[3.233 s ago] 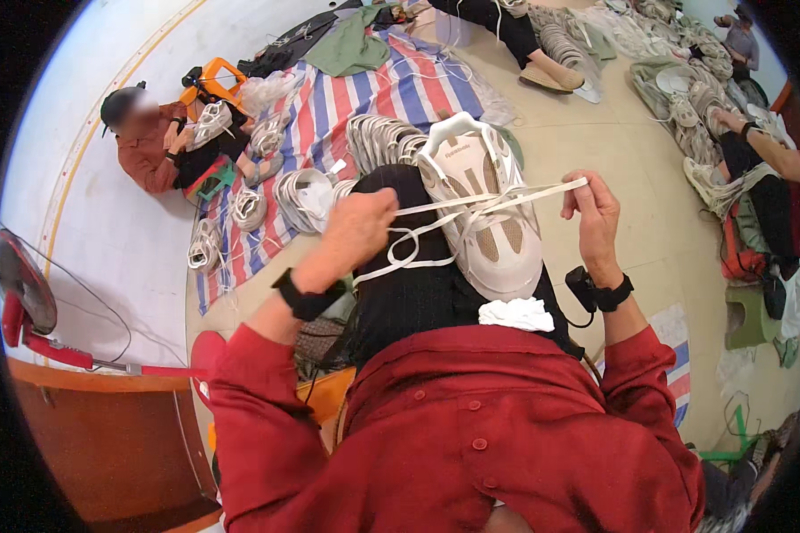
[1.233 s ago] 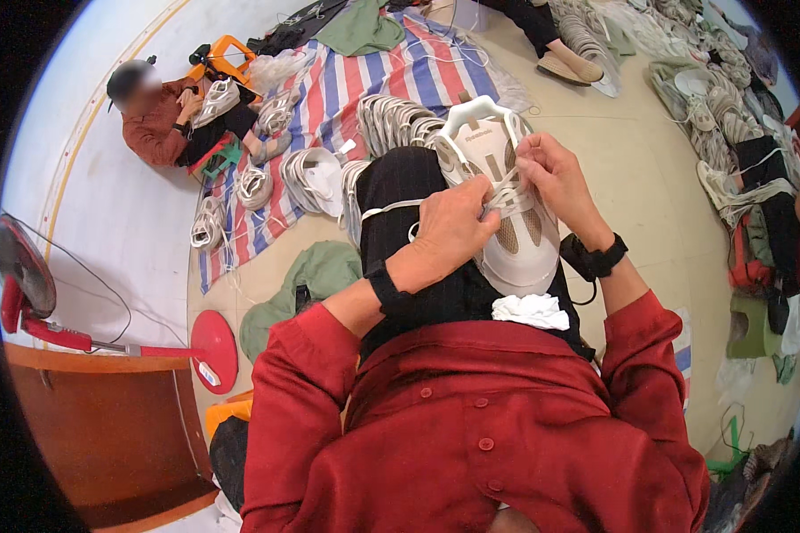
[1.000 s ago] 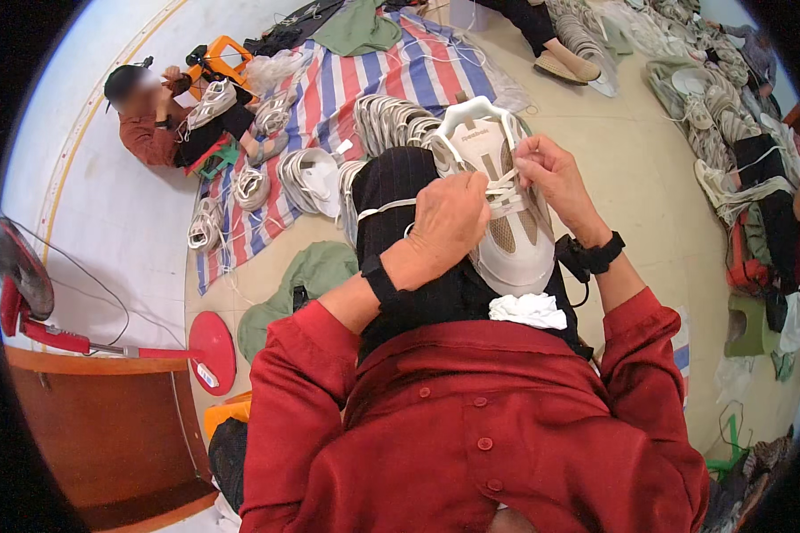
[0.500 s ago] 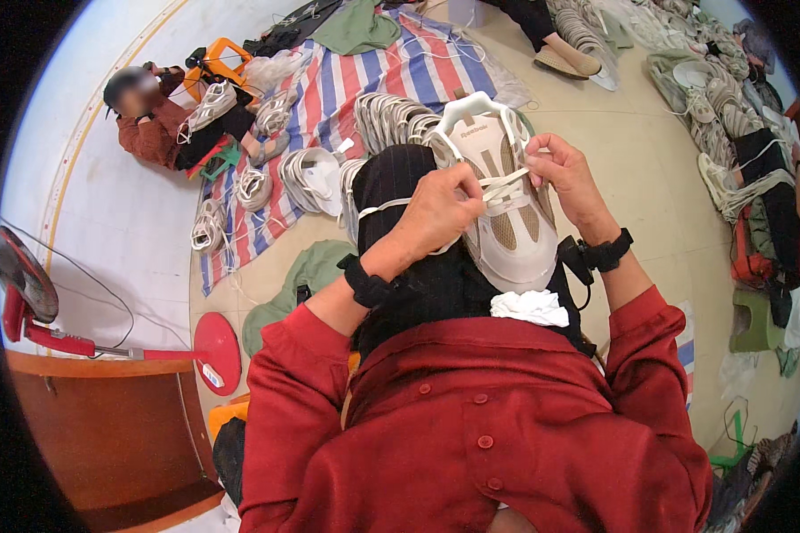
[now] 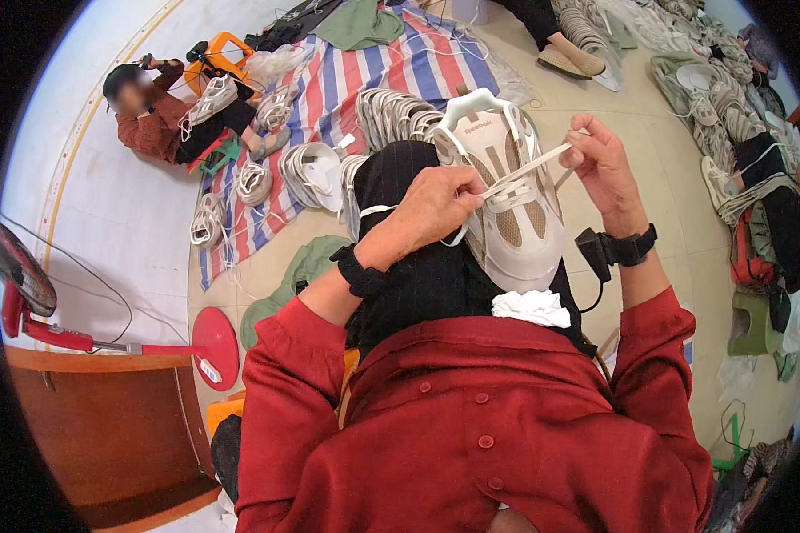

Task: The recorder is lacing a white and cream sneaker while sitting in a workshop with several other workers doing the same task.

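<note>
A white and beige sneaker (image 5: 512, 235) rests on my lap with its toe toward me. My right hand (image 5: 603, 169), raised to the right of it, pinches one end of a flat cream shoelace (image 5: 535, 166). The lace runs straight and taut from there across the sneaker's upper. At the shoe's left side my left hand (image 5: 437, 206) is closed, thumb and forefinger pinched on the lace near the eyelets. Another stretch of lace trails left over my black trouser leg. A crumpled white cloth (image 5: 532, 308) lies just below the toe.
Rows of nested sneakers (image 5: 398, 117) stand on a striped sheet (image 5: 347, 89). At the left, another person (image 5: 151, 124) sits holding a shoe. A red fan base (image 5: 215, 348) stands beside a brown wooden cabinet (image 5: 107, 435). More shoes (image 5: 716, 107) are heaped along the right.
My right hand has moved up and to the right, away from the sneaker, drawing the lace out straight. The left hand stays near the same spot by the eyelets.
</note>
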### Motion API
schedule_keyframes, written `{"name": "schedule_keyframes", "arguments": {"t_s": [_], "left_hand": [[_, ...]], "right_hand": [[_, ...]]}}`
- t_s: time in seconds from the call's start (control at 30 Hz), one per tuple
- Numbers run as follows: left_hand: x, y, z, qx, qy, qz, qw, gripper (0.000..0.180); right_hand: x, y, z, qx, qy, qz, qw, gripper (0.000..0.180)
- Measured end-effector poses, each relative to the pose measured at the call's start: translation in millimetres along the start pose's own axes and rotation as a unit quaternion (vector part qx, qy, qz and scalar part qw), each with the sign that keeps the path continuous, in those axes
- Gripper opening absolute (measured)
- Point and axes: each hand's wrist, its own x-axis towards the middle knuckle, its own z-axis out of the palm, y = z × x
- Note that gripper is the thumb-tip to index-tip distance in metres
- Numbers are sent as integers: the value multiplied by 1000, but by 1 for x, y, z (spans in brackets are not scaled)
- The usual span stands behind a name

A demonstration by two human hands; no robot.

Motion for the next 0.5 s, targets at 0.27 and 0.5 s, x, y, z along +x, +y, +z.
{"name": "schedule_keyframes", "arguments": {"t_s": [0.27, 0.5], "left_hand": [[6, 3, -8, -152, -59, -104, 981, 7], [3, 10, -1, -206, -86, -120, 967, 13]], "right_hand": [[9, -40, -44, -13, 50, -71, 996, 16], [53, -119, -147, 19, -8, -114, 993, 8]]}}
